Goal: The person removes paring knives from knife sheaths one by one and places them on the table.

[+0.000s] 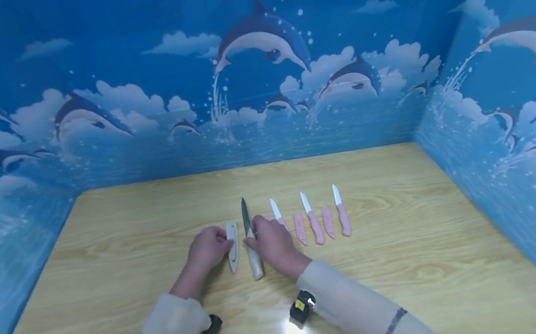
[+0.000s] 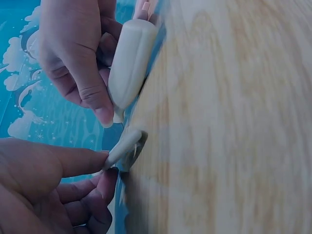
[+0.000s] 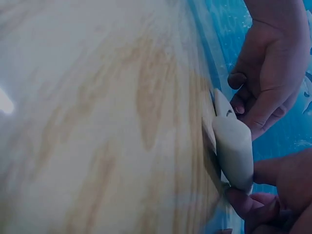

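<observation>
A knife with a dark blade (image 1: 245,215) and a cream handle (image 1: 256,263) lies on the wooden table (image 1: 401,263). My right hand (image 1: 257,239) grips the handle near the blade; the handle (image 2: 130,63) shows thick and rounded in the left wrist view and again as the handle (image 3: 234,151) in the right wrist view. Just left of it lies a white blade sheath (image 1: 232,247). My left hand (image 1: 222,244) pinches the sheath (image 2: 124,146) between thumb and fingers. Both still touch the table.
To the right lie three pink-handled knives with white blades (image 1: 314,224), with two pink sheaths (image 1: 300,228) between them. The nearest knife (image 1: 276,210) is partly hidden by my right hand. Blue dolphin-print walls (image 1: 511,91) enclose three sides.
</observation>
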Available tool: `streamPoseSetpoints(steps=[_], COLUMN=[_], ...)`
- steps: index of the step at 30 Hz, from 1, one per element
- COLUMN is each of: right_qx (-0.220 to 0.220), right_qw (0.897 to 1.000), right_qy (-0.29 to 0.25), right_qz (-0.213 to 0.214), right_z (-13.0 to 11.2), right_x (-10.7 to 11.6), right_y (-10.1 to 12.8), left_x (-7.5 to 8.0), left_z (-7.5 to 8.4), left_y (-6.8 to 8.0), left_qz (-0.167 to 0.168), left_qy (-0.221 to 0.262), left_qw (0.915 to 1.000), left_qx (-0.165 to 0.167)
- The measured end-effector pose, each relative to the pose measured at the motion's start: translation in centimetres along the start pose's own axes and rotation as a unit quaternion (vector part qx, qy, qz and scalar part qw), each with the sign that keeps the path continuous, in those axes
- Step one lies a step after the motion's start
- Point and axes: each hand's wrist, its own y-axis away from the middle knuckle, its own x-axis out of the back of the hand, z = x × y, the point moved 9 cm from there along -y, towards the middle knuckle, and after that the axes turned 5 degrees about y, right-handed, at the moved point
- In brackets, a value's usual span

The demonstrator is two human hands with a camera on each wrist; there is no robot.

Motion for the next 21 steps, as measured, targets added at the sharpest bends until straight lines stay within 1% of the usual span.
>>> streamPoseSetpoints(steps=[3, 7, 12, 16, 21], right_qx=[0.013, 0.020, 0.017, 0.015, 0.025], right_qw=[1.000, 0.999, 0.999, 0.999, 0.999], right_qy=[0.027, 0.040, 0.046, 0.040, 0.037], right_qz=[0.007, 0.012, 0.013, 0.007, 0.004], right_z=[-0.08, -0.04, 0.06, 0.11, 0.09], right_x=[-0.04, -0.04, -0.02, -0.05, -0.12], right_y=[0.02, 0.06, -0.02, -0.05, -0.07], left_x=[0.06, 0.08, 0.09, 0.10, 0.05], left_z=[0.05, -0.14, -0.26, -0.23, -0.30], left_y=[-0.01, 0.02, 0.15, 0.23, 0.07], left_qz=[0.006, 0.015, 0.020, 0.018, 0.019], left_qy=[-0.028, -0.043, -0.047, -0.049, -0.052], left_qw=[0.9996, 0.9990, 0.9986, 0.9986, 0.9984], left_qx=[-0.005, 0.007, 0.012, 0.010, 0.008])
